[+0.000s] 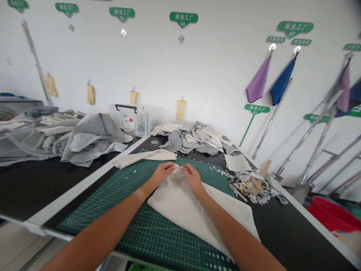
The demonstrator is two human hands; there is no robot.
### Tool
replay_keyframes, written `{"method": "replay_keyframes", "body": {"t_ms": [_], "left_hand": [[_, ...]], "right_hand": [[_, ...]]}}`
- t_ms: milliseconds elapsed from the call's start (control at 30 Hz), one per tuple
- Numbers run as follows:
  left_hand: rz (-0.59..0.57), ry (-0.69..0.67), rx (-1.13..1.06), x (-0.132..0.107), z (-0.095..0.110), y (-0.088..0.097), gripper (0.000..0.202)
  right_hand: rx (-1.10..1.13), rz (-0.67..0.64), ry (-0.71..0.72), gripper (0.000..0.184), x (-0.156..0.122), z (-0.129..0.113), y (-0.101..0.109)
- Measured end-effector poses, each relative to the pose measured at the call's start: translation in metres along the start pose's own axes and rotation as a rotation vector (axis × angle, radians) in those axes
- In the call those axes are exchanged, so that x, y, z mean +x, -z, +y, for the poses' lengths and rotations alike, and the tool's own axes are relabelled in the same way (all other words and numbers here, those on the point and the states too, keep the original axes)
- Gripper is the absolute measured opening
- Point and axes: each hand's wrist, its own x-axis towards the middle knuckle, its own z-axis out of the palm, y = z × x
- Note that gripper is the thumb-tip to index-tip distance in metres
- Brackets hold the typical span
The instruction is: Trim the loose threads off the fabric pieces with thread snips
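Standing at the far edge of the desk (28, 184), a clear plastic box (135, 119) with a black handle holds contents too blurred to name. A red tub (329, 216) sits beside the desk at lower right, its inside hidden. The cream fabric piece (194, 210) lies smooth on the green cutting mat (135, 226), narrowing to a far corner. The left hand (163, 172) and right hand (192, 177) meet there, each grip pinched shut on that corner. Just beyond lie a folded cream strip (143, 157) and a pile of grey offcuts (194, 139). White trimmings (248, 186) litter the desk right of the mat.
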Motion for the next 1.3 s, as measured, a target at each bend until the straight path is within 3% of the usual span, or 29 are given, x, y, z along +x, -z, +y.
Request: {"method": "replay_keyframes", "body": {"t_ms": [800, 1300], "left_hand": [[-0.088, -0.166, 0.112, -0.0001, 0.0009, -0.0011, 0.031], [-0.034, -0.087, 0.147, -0.0025, 0.0064, 0.0007, 0.030]], "right_hand": [[-0.148, -0.073, 0.050, 0.044, -0.0080, -0.0086, -0.0024], [-0.174, -0.090, 0.097, 0.041, -0.0084, -0.0062, -0.0027]]}}
